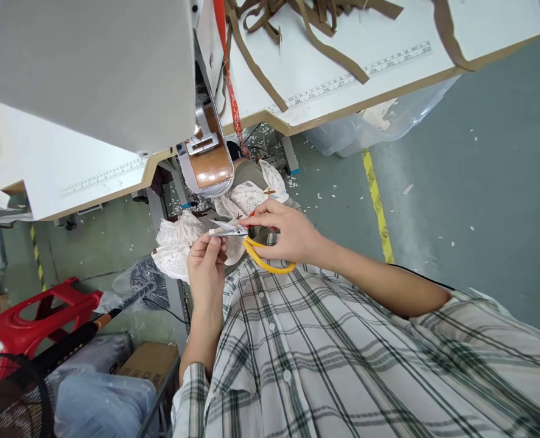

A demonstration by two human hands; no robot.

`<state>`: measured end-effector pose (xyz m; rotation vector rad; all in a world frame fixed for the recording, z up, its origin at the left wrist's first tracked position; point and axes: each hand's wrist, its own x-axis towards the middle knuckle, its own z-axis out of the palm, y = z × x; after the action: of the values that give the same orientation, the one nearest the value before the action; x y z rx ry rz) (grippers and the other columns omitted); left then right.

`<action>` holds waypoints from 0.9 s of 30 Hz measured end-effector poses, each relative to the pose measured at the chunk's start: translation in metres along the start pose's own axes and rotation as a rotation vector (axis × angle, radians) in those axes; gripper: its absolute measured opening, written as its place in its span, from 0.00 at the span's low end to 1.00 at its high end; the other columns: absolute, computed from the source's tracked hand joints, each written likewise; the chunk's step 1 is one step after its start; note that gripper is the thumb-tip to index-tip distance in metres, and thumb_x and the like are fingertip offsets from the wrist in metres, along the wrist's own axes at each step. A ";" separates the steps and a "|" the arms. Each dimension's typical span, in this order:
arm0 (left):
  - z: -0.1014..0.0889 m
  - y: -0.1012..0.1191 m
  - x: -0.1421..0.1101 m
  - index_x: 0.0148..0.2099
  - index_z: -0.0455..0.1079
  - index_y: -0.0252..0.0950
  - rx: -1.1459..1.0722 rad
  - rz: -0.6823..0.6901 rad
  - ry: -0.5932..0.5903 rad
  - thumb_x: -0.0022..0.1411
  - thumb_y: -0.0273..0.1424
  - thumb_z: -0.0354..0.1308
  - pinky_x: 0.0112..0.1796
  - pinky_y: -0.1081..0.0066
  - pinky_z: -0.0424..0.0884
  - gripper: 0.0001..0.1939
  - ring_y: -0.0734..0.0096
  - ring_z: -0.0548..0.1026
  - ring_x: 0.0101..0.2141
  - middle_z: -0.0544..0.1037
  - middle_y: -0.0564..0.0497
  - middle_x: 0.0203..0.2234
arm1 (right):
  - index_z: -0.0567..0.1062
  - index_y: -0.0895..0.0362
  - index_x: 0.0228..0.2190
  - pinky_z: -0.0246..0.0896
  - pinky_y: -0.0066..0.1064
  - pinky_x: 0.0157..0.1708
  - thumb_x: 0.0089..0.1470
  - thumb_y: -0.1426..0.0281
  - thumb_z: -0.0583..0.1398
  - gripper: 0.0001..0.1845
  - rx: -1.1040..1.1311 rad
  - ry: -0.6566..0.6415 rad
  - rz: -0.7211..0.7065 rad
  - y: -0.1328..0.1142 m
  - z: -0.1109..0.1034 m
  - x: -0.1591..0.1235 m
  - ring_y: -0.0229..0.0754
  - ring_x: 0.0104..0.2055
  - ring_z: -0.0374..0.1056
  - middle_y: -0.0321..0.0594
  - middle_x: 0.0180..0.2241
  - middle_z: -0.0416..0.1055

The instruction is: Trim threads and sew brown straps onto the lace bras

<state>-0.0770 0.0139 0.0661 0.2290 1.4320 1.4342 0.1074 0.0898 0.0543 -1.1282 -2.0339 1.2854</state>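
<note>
i am holding the scissors [241,232] in my right hand [292,234], fingers closing round the handles while the 2 blades are standing slightly apart. my left hand [206,258] is pinching a small pale bit [213,232] tightly between thumb and fingertip, right beside the blades; i am not able to tell whether it is belonging to the lace. the 1st bunch of lace [176,246] is hanging just beyond my left hand, and the 2nd bunch [251,194] is lying over my lap, below the cut-out in the near edge of the bench [388,79]. i am judging the lace to be light, limp and easily snagged, so its plain, denser edges are offering a safer hold than the openwork. the scissors are probably feeling stiff, light and smooth, and the handle loops are giving the surest grip, well away from the points. as for looks, the lace is showing white to cream, ruffled and pierced with small holes, with a little brown piece [270,192] sitting on the 2nd bunch; the scissors are showing bright metal blades, a yellow loop and a touch of red.
</note>
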 end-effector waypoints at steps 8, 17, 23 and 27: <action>-0.007 0.004 -0.001 0.35 0.78 0.35 -0.085 -0.039 0.012 0.47 0.34 0.76 0.28 0.83 0.69 0.14 0.84 0.72 0.24 0.80 0.53 0.27 | 0.81 0.49 0.48 0.67 0.36 0.34 0.48 0.62 0.69 0.23 0.031 0.089 0.021 0.013 -0.031 -0.005 0.40 0.34 0.66 0.43 0.42 0.71; -0.049 0.020 0.014 0.51 0.68 0.37 0.626 0.129 -0.043 0.60 0.40 0.64 0.30 0.75 0.69 0.20 0.72 0.75 0.28 0.78 0.53 0.27 | 0.81 0.50 0.50 0.68 0.43 0.39 0.48 0.62 0.67 0.25 -0.289 0.233 0.064 0.039 -0.096 0.041 0.47 0.37 0.67 0.45 0.42 0.71; -0.096 0.059 0.032 0.47 0.69 0.38 1.700 0.436 -0.349 0.66 0.31 0.50 0.35 0.66 0.68 0.11 0.60 0.77 0.34 0.79 0.42 0.39 | 0.78 0.56 0.52 0.63 0.53 0.51 0.50 0.59 0.65 0.28 -0.587 0.412 0.055 0.062 -0.187 0.138 0.58 0.48 0.67 0.50 0.47 0.68; -0.099 0.084 0.032 0.43 0.70 0.36 2.082 0.408 -0.318 0.66 0.27 0.45 0.31 0.67 0.64 0.12 0.58 0.76 0.31 0.79 0.40 0.35 | 0.74 0.59 0.54 0.55 0.57 0.58 0.51 0.60 0.65 0.30 -0.621 0.503 -0.066 0.051 -0.192 0.155 0.62 0.57 0.61 0.55 0.52 0.67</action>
<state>-0.2072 -0.0008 0.0917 1.9285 2.0510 -0.4285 0.1850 0.3267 0.0894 -1.4461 -2.0796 0.2642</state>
